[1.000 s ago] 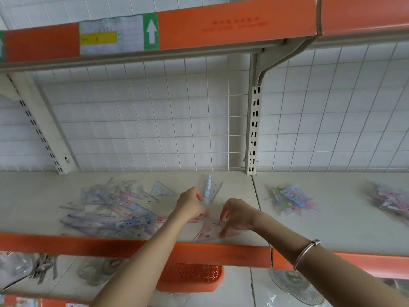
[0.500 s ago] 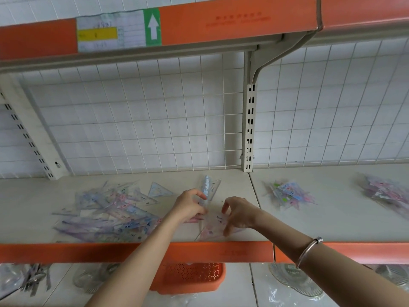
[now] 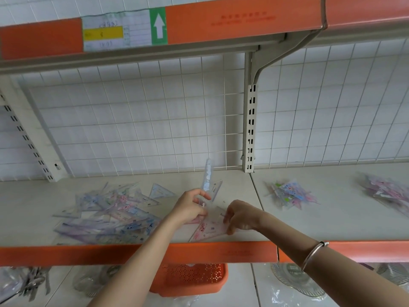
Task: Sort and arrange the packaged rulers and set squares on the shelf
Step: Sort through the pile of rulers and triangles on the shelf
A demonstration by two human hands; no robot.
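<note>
Lifted steeper than 0.5 s earlier: packaged ruler (image 3: 207, 178), tip toward wire grid (image 3: 137, 120), gripped in curled fingers of left hand (image 3: 190, 209). Pinched by right hand (image 3: 240, 216): pink set-square pack (image 3: 208, 230), flat at shelf (image 3: 332, 222) front. Loose heap of packs (image 3: 110, 213) just left.

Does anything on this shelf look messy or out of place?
Yes. On the left section, the heap of packs lies jumbled, overlapping at all angles, with one stray set square behind it. The near right pile and far right pile look untidy too.
</note>
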